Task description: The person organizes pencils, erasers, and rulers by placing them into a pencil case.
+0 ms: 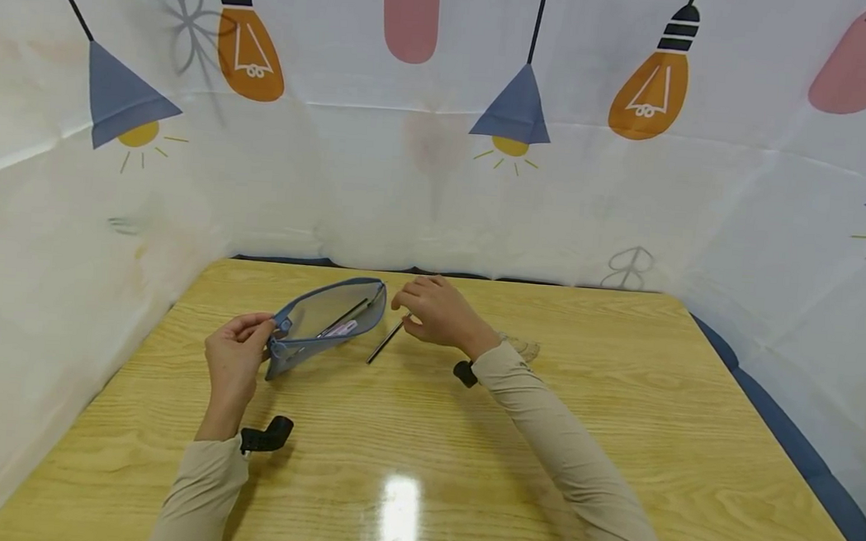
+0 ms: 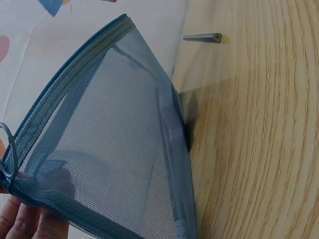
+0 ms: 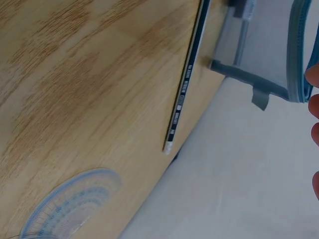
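Observation:
A blue mesh zipper pouch [image 1: 326, 309] stands gaping on the table, tilted, with a dark slender stick and a small pinkish-white item inside. My left hand [image 1: 238, 350] pinches its near left corner by the zipper end, as the left wrist view also shows with the mesh wall [image 2: 109, 124]. My right hand [image 1: 441, 312] hovers just right of the pouch's far end, fingers loosely bent and holding nothing visible. Below that hand lies a dark pencil [image 3: 184, 84] with a white end; the left wrist view shows its other end [image 2: 217, 38].
A clear protractor [image 3: 75, 199] lies on the wooden table [image 1: 408, 426], partly behind my right wrist in the head view. A white printed cloth [image 1: 438, 188] hangs along the table's far edge and sides.

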Action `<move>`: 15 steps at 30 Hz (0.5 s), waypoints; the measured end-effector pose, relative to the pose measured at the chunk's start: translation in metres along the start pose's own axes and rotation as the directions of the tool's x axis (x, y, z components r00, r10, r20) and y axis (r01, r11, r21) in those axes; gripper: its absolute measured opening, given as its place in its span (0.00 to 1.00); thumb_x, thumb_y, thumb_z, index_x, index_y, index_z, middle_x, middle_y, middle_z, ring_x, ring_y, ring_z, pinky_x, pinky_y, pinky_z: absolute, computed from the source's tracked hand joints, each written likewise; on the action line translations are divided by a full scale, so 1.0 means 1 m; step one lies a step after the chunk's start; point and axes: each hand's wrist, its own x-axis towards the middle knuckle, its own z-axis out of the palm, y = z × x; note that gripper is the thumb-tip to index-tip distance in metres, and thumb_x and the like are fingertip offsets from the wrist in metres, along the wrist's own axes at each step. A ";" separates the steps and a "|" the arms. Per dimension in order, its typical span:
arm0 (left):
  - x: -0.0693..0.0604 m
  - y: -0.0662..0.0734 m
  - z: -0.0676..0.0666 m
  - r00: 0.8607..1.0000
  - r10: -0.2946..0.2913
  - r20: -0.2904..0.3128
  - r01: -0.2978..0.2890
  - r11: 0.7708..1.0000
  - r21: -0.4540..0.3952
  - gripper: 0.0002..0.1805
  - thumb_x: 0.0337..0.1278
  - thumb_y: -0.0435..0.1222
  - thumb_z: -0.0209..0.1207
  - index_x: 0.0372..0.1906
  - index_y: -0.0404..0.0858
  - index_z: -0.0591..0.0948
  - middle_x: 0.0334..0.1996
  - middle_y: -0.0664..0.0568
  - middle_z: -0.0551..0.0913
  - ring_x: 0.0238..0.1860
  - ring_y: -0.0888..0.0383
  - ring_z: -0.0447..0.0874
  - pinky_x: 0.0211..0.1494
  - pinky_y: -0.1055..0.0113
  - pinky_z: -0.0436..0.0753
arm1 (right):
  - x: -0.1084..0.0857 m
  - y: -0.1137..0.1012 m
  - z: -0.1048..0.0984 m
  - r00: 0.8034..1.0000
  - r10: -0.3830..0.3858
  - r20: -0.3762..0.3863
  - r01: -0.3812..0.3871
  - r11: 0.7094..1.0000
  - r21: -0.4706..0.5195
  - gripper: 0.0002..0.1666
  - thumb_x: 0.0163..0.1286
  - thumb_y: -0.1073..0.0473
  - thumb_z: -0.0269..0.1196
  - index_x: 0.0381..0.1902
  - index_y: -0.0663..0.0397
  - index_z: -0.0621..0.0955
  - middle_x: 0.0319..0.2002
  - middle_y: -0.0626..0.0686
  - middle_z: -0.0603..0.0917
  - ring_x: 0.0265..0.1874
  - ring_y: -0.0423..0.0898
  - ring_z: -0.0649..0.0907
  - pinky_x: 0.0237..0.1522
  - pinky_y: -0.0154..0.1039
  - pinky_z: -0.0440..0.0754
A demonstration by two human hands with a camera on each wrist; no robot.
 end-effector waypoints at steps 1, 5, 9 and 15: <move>0.000 0.000 0.000 1.000 0.000 -0.001 0.000 1.000 -0.001 0.07 0.60 0.30 0.63 0.40 0.29 0.83 0.24 0.57 0.85 0.24 0.65 0.83 0.23 0.75 0.79 | 0.000 0.000 0.001 1.000 -0.001 0.008 0.001 1.000 -0.005 0.07 0.66 0.60 0.63 0.42 0.49 0.82 0.43 0.48 0.83 0.47 0.48 0.79 0.56 0.46 0.72; 0.000 0.000 0.000 1.000 0.010 0.005 -0.010 1.000 0.006 0.07 0.60 0.30 0.62 0.40 0.29 0.83 0.24 0.57 0.85 0.25 0.65 0.83 0.23 0.75 0.80 | 0.000 0.000 0.004 0.999 -0.010 0.040 0.012 0.999 -0.040 0.08 0.65 0.60 0.64 0.43 0.49 0.82 0.43 0.48 0.82 0.47 0.48 0.79 0.55 0.47 0.72; 0.001 -0.001 0.000 1.000 0.010 0.002 -0.010 1.000 -0.004 0.08 0.60 0.30 0.62 0.40 0.28 0.83 0.24 0.57 0.85 0.25 0.65 0.83 0.23 0.75 0.79 | -0.002 -0.001 0.009 0.998 -0.012 0.064 0.015 0.998 -0.054 0.09 0.64 0.61 0.66 0.43 0.49 0.81 0.42 0.48 0.82 0.45 0.48 0.79 0.53 0.47 0.73; 0.001 -0.002 0.000 1.000 0.014 0.006 -0.014 1.000 0.007 0.09 0.61 0.30 0.62 0.41 0.27 0.83 0.24 0.57 0.85 0.25 0.65 0.83 0.23 0.74 0.79 | -0.004 -0.002 0.016 0.991 0.009 0.134 -0.002 0.999 -0.053 0.09 0.66 0.59 0.65 0.44 0.49 0.81 0.43 0.48 0.81 0.45 0.47 0.78 0.54 0.47 0.72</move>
